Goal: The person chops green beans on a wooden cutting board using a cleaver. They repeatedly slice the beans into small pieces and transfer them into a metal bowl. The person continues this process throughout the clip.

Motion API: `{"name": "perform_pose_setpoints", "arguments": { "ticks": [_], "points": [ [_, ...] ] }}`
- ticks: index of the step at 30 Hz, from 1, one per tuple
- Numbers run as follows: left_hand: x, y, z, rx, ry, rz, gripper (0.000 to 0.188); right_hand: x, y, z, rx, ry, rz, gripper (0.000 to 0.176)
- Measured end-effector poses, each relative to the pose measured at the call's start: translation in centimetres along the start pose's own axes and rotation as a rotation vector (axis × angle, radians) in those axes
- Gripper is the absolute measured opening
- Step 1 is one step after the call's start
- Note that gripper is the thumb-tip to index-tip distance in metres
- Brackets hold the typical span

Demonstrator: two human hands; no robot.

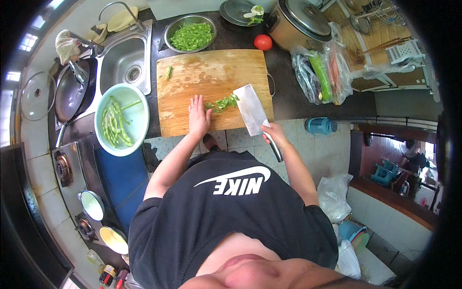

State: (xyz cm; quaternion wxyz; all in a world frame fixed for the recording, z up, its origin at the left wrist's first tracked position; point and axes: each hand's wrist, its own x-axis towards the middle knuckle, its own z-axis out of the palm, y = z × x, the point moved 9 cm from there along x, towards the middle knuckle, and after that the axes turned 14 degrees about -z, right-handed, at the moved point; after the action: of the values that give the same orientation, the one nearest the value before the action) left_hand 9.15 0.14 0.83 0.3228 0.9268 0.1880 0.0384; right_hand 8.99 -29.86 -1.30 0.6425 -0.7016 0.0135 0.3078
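Note:
My right hand grips the dark handle of a broad-bladed cleaver, its blade lying over the right part of a wooden cutting board. A short row of sliced green beans lies on the board between the blade and my left hand. That hand rests flat on the board, its thumb beside the cut pieces, with nothing seen in it. A few green bits sit at the board's upper left. Behind the board, a steel bowl holds a heap of sliced beans.
Whole green beans lie in a pale green basin left of the board, by the steel sink. At the back right are a tomato, a large cooker and bagged vegetables. A gas stove is at left.

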Motion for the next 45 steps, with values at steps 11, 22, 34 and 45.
{"name": "perform_pose_setpoints", "arguments": {
  "ticks": [11, 22, 34, 45],
  "points": [
    [0.4, 4.6, 1.9, -0.061, 0.099, -0.074, 0.069, 2.0, 2.5, 7.3, 0.057, -0.101, 0.076, 0.019],
    [1.6, 7.2, 0.3, -0.272, 0.129, 0.073, 0.04, 2.1, -0.3, 10.4, 0.171, -0.062, 0.072, 0.02],
    [22.3, 12.2, -10.2, -0.197, 0.349, 0.282, 0.034, 12.9, -17.7, 10.5, 0.183, -0.063, -0.211, 0.018],
    [30.1, 7.3, -13.8, -0.548, 0.253, -0.066, 0.02, 12.3, -14.1, 3.9, 0.181, 0.123, -0.106, 0.017]
  ]
}}
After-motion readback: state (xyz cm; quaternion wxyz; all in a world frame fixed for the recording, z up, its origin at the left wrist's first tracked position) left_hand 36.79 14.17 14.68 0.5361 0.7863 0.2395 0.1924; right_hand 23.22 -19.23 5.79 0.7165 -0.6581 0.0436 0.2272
